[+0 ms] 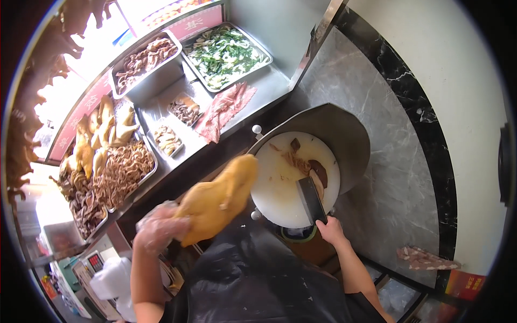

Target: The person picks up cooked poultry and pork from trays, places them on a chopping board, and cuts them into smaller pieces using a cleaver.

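My left hand (163, 228), in a clear plastic glove, grips one end of a plucked yellow duck or chicken (218, 196). The bird is held in the air, its far end by the left rim of a round white cutting board (278, 198). Bare of any glove, my right hand (331, 230) holds a cleaver (311, 200) by its handle. The dark blade lies over the right part of the board. Beside the blade are a pale slice of meat (317, 183) and a dark brown piece (319, 171). Brown scraps (297, 161) lie farther up the board.
A curved metal guard (351, 149) rises behind the board. On the steel counter at left stand trays of cooked meat (147, 60), whole birds (85, 149) and chopped greens (228, 54), plus a pink cloth (224, 109). White foam boxes (113, 278) stand at lower left. Birds hang far left.
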### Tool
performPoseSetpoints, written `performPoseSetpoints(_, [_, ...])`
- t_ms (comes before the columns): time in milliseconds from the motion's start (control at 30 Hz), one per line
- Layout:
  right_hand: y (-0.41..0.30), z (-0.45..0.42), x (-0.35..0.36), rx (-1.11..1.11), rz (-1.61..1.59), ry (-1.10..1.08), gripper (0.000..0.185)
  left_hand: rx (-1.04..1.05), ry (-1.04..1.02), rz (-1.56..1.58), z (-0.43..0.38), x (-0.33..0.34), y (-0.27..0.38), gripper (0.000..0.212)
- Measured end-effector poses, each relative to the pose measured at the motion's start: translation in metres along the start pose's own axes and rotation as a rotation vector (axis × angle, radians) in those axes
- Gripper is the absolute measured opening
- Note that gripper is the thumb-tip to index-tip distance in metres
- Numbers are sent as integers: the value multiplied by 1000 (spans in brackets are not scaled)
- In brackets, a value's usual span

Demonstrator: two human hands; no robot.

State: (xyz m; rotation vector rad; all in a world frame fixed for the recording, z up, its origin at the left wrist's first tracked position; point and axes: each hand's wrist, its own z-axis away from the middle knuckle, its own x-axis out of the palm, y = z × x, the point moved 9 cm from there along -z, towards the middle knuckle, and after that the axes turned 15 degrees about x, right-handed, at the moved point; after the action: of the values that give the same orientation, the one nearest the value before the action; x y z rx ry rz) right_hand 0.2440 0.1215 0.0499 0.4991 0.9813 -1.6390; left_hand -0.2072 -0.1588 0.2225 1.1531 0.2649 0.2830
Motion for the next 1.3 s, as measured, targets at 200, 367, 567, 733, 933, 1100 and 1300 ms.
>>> performPoseSetpoints(200, [9,3,-23,-124,-117,246,32,98,-338,-480,-104,183,-49,44])
performPoseSetpoints(367, [-52,48,-55,-391,-326,302,28,62,-265,-1153,-144,235,-121,32])
performPoseSetpoints(567, [-165,91,-113,-680,-671,210,19,6,-330,-1350,-127,242,-112,26])
performPoseSetpoints(733, [-184,102,-114,-844,-684,399,18,35,-510,-1526,-114,249,-112,20])
performPoseSetpoints(933, [-131,-14,29,-386,41,97,37,45,-275,-1402,-130,240,-125,18])
performPoseSetpoints(1100, [-178,56,-65,-616,-509,256,33,-27,-266,-1299,-122,233,-131,19])
performPoseSetpoints(1300, [-178,80,-63,-825,-593,434,23,104,-275,-1378,-126,237,-144,19])
